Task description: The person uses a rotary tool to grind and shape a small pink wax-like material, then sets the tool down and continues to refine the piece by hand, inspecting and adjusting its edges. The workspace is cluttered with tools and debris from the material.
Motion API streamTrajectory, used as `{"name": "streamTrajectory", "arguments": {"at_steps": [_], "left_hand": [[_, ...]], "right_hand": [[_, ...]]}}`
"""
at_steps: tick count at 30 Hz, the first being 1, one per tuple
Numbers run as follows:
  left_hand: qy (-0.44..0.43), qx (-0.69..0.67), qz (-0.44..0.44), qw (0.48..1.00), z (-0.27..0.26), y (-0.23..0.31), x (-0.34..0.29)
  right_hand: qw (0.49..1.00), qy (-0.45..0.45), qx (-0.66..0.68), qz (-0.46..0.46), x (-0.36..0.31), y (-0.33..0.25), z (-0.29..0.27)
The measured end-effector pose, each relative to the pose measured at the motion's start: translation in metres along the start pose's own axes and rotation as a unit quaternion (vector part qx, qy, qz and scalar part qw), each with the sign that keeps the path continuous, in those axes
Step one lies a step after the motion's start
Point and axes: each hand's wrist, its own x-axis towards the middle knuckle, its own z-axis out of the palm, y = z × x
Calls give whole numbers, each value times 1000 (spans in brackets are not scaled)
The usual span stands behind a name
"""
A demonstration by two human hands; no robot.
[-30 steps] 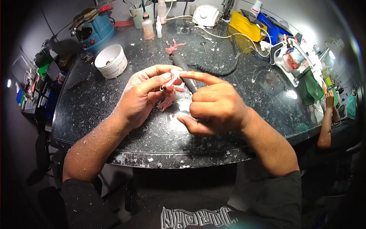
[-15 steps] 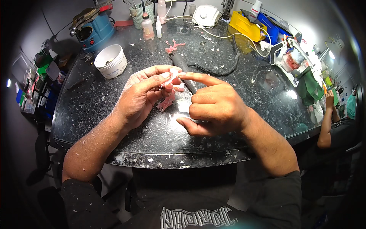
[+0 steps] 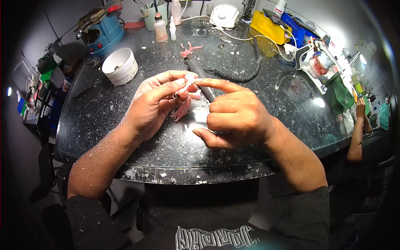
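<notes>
My left hand (image 3: 149, 100) pinches a small pink-and-white partial denture (image 3: 189, 85) between thumb and fingertips, and a bit of metal wire shows at its lower edge. The stretched index finger of my right hand (image 3: 239, 110) touches the denture's right side. The other fingers of that hand are curled, its thumb stands apart, and nothing is in its grasp. Behind the denture a black rotary handpiece (image 3: 195, 67) lies on the bench. Jagged pink scraps lie below the denture (image 3: 181, 111) and beyond the handpiece (image 3: 191, 50).
The dark, dust-flecked bench (image 3: 162, 152) carries a white tub (image 3: 121, 68), a blue machine (image 3: 102, 39), bottles (image 3: 161, 30) and a white control box (image 3: 225, 16). Yellow (image 3: 268, 29) and blue bins stand far right. A coiled cord (image 3: 241, 79) curves rightward. Another person's arm (image 3: 356, 133) shows at right.
Both hands and the denture keep nearly the same position. The whole view has shifted very slightly.
</notes>
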Motion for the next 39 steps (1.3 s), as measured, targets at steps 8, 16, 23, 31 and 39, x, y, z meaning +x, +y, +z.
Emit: {"name": "streamTrajectory", "arguments": {"at_steps": [8,16,23,31,39], "left_hand": [[6,-18,-1,1000,1,1,-2],[7,-44,-3,999,0,2,0],[11,-22,-4,1000,3,3,-1],[26,-42,-12,999,1,3,-1],[16,-49,-13,999,0,2,1]], "right_hand": [[1000,-7,5,9,0,1,-1],[1000,-6,-7,11,-1,1,0],[1000,-16,-21,7,0,2,-1],[999,-34,-33,-1,0,2,-2],[999,-31,-31,4,-1,2,-1]]}}
